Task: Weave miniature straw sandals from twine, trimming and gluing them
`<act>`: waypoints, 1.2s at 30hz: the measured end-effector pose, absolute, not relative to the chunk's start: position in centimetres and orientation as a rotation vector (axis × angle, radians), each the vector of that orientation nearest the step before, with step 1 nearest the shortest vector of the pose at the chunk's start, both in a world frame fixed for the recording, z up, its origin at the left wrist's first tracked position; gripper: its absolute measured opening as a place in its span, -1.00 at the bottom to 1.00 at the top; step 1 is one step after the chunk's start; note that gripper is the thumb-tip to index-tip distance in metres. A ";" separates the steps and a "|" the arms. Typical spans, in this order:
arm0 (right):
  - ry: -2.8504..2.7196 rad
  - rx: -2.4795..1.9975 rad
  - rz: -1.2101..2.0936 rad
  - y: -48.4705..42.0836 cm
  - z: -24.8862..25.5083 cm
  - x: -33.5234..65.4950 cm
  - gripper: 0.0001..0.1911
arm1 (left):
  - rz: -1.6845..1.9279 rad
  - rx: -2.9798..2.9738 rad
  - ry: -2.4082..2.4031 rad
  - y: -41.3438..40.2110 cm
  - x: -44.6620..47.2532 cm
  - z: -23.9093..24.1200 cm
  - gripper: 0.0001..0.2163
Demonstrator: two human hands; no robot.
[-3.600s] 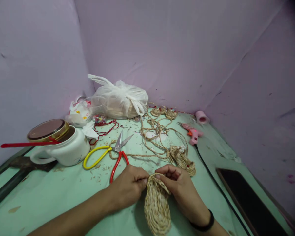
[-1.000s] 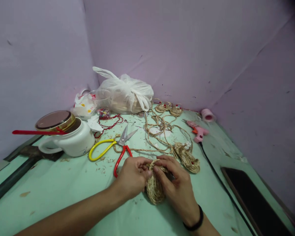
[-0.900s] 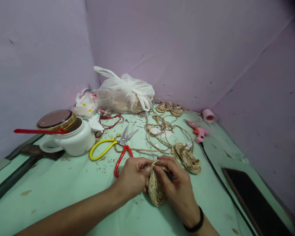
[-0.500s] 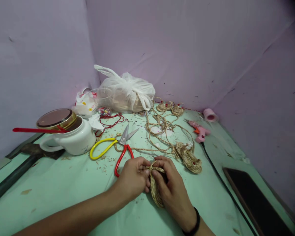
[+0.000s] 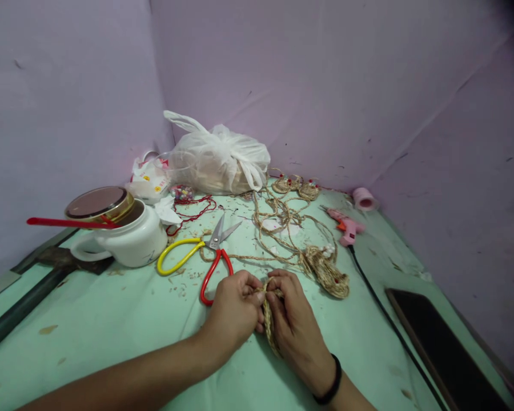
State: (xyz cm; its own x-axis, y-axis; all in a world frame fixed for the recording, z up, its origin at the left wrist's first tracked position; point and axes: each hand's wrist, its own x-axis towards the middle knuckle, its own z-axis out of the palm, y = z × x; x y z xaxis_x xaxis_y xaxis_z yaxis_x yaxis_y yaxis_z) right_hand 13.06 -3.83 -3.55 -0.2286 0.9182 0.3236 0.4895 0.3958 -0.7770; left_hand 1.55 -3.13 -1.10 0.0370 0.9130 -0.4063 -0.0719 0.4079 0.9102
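Head view, entries placed by the scissors (image 5: 215, 242), one yellow handle, one red, blades parted.

Left hand (image 5: 235, 311): nearer side, just beside the red handle; fingers curled, thumb and fingertips pinched on a braided straw piece (image 5: 269, 325). Right hand (image 5: 297, 319): right of the scissors, nearer side; closed on the same piece, pinching its upper end.

Braided straw piece: between the hands, right of and nearer than the scissors, turned edge-on. Progress, as judged: body apparently formed, upper end being worked; no beads discernible on it. Beaded woven piece (image 5: 325, 271), right of the scissors: apparently further along. Straw cord (image 5: 286, 216), beyond and right: loose, apparently unworked. Remaining steps: cannot be told.

Surface: pale green table cover (image 5: 154, 342), straw scraps (image 5: 182, 279) near the scissors. Left of them: white mug (image 5: 139, 242), hammer (image 5: 25, 311). Right: pink glue gun (image 5: 346, 225), dark phone (image 5: 443, 342). Beyond: knotted white plastic bag (image 5: 223, 157).

Room: lilac walls (image 5: 265, 68), marked, meeting in a corner beyond the scissors.
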 end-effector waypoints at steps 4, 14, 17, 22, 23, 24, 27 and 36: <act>-1.838 -1.208 0.683 -3.8 -3.4 13.1 -0.86 | 0.907 0.848 1.283 -3.0 1.3 -1.3 -0.90; -1.809 -1.194 0.744 -3.7 -3.3 13.0 -0.86 | 0.901 0.914 1.246 -3.0 1.5 -1.6 -0.86; -1.798 -1.192 0.733 -3.7 -3.3 13.1 -0.86 | 0.904 0.899 1.207 -3.0 1.5 -1.6 -0.87; -1.740 -1.195 0.734 -3.7 -3.2 13.1 -0.88 | 0.877 0.828 1.149 -3.0 1.0 -1.1 -0.82; -1.720 -1.191 0.763 -3.7 -3.2 13.2 -0.89 | 0.862 0.835 1.155 -2.9 0.9 -0.9 -0.78; -1.693 -1.182 0.808 -3.7 -3.0 13.4 -0.92 | 0.845 0.850 1.163 -2.9 0.8 -0.8 -0.77; -1.507 -1.115 1.022 -3.3 -2.5 14.1 -0.76 | 0.833 0.863 1.161 -2.5 0.5 -0.5 -0.79; -0.896 -1.122 1.505 -2.3 -1.0 15.7 -0.73 | 0.976 0.804 1.123 -2.2 -0.1 -0.4 -0.69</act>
State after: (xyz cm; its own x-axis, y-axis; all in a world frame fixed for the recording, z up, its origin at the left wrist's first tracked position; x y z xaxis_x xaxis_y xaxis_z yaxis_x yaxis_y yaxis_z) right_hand 15.66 -2.30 -1.01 -0.0541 0.9774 -0.2045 -0.2862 -0.2114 -0.9346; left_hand -0.11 -2.20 -0.43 0.1334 0.9266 -0.3515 -0.2193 0.3735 0.9014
